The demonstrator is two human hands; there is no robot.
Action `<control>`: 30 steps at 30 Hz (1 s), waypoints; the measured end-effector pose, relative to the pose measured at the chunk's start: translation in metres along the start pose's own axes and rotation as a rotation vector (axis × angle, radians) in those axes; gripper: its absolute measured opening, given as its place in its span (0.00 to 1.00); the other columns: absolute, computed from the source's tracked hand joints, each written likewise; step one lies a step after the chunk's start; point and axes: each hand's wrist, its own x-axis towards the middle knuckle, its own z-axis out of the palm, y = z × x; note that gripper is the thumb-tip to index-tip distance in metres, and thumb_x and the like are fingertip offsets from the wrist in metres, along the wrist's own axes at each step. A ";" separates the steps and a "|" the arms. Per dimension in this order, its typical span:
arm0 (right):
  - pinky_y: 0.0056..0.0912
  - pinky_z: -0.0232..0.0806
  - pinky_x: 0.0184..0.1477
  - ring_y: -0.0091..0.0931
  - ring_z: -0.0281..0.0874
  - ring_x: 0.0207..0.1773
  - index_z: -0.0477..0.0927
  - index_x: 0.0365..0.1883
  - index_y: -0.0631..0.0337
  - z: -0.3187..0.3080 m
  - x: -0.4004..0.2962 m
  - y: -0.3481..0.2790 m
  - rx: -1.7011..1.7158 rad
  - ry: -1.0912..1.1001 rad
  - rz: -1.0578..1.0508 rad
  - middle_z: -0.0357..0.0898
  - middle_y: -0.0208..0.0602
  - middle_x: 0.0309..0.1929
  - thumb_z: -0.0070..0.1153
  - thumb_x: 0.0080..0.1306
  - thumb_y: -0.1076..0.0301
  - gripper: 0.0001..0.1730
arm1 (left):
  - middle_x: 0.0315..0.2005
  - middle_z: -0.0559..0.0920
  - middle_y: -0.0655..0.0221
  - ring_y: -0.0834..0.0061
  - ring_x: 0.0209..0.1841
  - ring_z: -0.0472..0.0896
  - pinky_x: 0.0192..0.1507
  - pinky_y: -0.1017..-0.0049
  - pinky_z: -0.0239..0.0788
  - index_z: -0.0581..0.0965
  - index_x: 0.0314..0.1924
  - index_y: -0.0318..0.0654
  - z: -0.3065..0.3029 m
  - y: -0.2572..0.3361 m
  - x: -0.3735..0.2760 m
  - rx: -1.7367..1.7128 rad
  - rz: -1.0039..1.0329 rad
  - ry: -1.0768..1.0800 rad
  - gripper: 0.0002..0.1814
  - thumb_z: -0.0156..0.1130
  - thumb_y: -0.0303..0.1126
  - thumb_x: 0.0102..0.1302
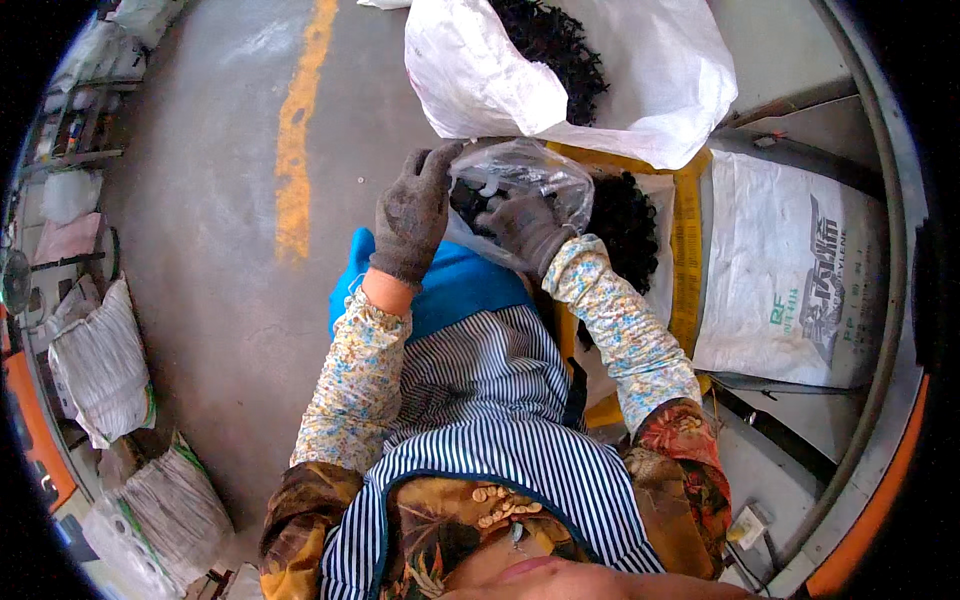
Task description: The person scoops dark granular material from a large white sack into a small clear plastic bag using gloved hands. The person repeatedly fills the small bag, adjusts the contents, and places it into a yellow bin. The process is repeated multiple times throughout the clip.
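My left hand (415, 214), in a dark grey knit glove, pinches the left rim of a clear plastic bag (551, 169). Several small black parts (469, 201) lie inside that bag. My right hand (529, 227), gloved the same way, reaches into the bag's mouth with its fingers curled; the film and the black parts partly hide the fingertips, and I cannot tell whether it grips anything. Just right of this hand, a heap of small black parts (622, 229) fills a yellow crate (686, 255) with a pale liner.
A large white woven sack (487, 75) holding more black pieces (559, 52) stands ahead. Beside the crate lies a printed white sack (765, 270) on a grey surface edged by a curved rail (892, 300). Stuffed sacks (105, 360) line the left. A yellow stripe (296, 135) marks the floor.
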 end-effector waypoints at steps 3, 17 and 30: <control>0.47 0.69 0.58 0.39 0.77 0.57 0.81 0.51 0.44 -0.010 -0.011 0.022 0.176 0.417 0.148 0.80 0.35 0.54 0.52 0.66 0.57 0.16 | 0.43 0.81 0.59 0.53 0.40 0.82 0.38 0.59 0.76 0.76 0.59 0.51 -0.004 -0.002 -0.003 -0.027 0.019 -0.036 0.23 0.59 0.23 0.65; 0.47 0.73 0.52 0.37 0.80 0.52 0.86 0.42 0.52 -0.082 -0.072 -0.005 0.438 -0.102 0.028 0.83 0.36 0.44 0.63 0.61 0.62 0.12 | 0.50 0.81 0.57 0.52 0.49 0.81 0.47 0.61 0.75 0.76 0.61 0.50 -0.014 0.009 -0.002 -0.040 0.035 0.029 0.24 0.63 0.27 0.65; 0.43 0.73 0.53 0.39 0.81 0.50 0.79 0.52 0.58 -0.153 -0.106 0.001 0.419 0.421 0.092 0.78 0.39 0.53 0.65 0.58 0.68 0.22 | 0.43 0.81 0.63 0.58 0.63 0.73 0.75 0.51 0.48 0.80 0.51 0.45 -0.006 0.032 -0.059 0.330 0.638 -0.532 0.19 0.57 0.34 0.58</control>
